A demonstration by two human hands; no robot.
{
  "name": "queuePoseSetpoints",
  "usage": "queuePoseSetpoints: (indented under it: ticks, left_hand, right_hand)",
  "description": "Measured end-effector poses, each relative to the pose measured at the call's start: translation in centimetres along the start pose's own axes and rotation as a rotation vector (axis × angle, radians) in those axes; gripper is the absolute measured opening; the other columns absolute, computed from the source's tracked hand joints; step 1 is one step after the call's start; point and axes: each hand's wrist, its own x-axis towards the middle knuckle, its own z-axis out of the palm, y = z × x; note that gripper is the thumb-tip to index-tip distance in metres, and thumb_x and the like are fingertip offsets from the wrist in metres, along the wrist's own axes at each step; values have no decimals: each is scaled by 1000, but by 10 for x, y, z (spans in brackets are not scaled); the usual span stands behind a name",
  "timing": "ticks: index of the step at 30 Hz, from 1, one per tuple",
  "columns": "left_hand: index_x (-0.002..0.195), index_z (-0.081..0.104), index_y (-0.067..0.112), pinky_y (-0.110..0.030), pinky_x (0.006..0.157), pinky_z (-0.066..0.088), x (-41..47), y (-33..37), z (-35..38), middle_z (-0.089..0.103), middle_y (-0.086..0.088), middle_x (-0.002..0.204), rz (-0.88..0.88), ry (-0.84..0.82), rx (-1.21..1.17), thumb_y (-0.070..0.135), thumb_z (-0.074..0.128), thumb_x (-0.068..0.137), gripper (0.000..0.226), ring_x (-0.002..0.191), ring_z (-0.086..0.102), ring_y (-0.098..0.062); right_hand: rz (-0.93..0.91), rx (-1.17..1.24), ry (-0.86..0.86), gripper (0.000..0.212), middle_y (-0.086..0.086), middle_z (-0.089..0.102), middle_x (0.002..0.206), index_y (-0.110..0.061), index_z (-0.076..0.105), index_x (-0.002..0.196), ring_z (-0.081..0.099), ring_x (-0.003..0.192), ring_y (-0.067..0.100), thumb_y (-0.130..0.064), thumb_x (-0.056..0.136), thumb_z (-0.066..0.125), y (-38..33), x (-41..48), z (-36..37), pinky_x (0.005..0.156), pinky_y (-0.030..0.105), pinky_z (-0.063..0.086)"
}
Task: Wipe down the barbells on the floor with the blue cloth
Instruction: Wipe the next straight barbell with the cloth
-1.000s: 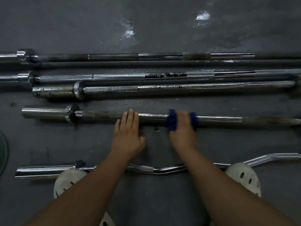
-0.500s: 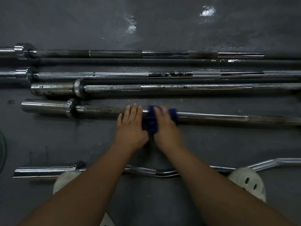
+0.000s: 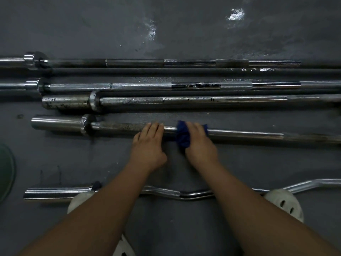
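Cloth (image 3: 182, 138) under rt hand (image 3: 200, 146) — on barbell (image 3: 249, 134).

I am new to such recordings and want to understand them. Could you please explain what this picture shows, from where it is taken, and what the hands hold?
There is no machine here: a person works with bare hands. The camera sits on the person's head and looks down at the floor. On it lie straight barbells side by side, and a wavy curl bar close to the white shoes. The left hand rests with straight fingers on the nearest straight barbell. The right hand grips the blue cloth over that same bar.
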Motion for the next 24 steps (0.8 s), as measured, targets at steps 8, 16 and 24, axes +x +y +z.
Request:
queuePoseSetpoints:
  ticks: [8, 16, 24]
  left_hand:
    - [148, 27, 27, -44, 109, 28, -36, 13, 13, 31, -9, 143, 5, 38, 182, 36, 63, 75, 82, 130, 30, -31]
    - [149, 24, 26, -46, 118, 20, -61, 7, 25, 30, -3, 154, 42, -59, 118, 34, 60, 75, 82, 146, 22, -25]
    - [135, 44, 22, -37, 101, 34, -89, 5, 34, 46, 1, 135, 38, 2, 128, 38, 44, 66, 70, 122, 42, -23]
  right_hand:
    - [-47, -99, -175, 77, -4, 28, 150, -29, 25, 146, 59, 106, 29, -13, 81, 65, -8, -38, 6, 74, 39, 52]
    - [40, -109, -249, 83, -2, 15, 154, -26, 18, 150, 54, 114, 34, -15, 81, 63, -9, -67, 10, 88, 46, 52]
    - [76, -193, -167, 73, 1, 31, 146, -25, 25, 144, 57, 107, 31, -11, 81, 60, 24, -93, 0, 74, 40, 50]
